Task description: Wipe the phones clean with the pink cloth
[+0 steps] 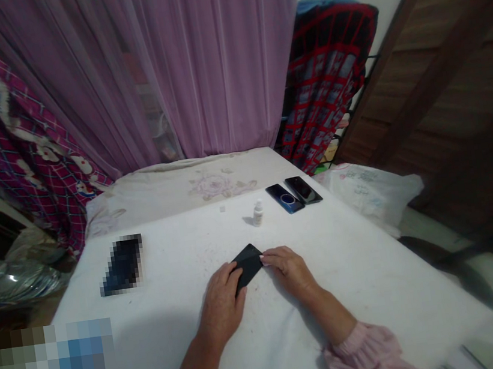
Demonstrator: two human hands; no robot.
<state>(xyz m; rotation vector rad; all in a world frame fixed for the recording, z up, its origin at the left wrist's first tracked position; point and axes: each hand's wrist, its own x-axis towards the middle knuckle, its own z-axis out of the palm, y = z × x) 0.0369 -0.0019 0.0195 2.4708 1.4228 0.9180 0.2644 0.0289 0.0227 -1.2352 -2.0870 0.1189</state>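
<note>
A dark smartphone (248,264) is tilted at the middle of the white-covered table. My left hand (220,301) grips it by its left side, thumb on the near edge and fingers over the surface. Along the right edge of the phone, my right hand (290,270) has its thumb and fingers pinched together. A tiny white spot shows at those fingertips; whether it is an object or a nail is unclear. Just beyond the phone stands a small white bottle (257,214), upright. Two more phones, one with a lit blue screen (285,198) and one dark (303,189), lie side by side behind it.
A blurred-out dark flat object (122,265) lies on the table (168,346) at left. A small pale square (222,209) is near the back. Purple curtains (221,61) hang behind, a plastic bag (370,192) sits at right, and a large water bottle (11,282) stands at left.
</note>
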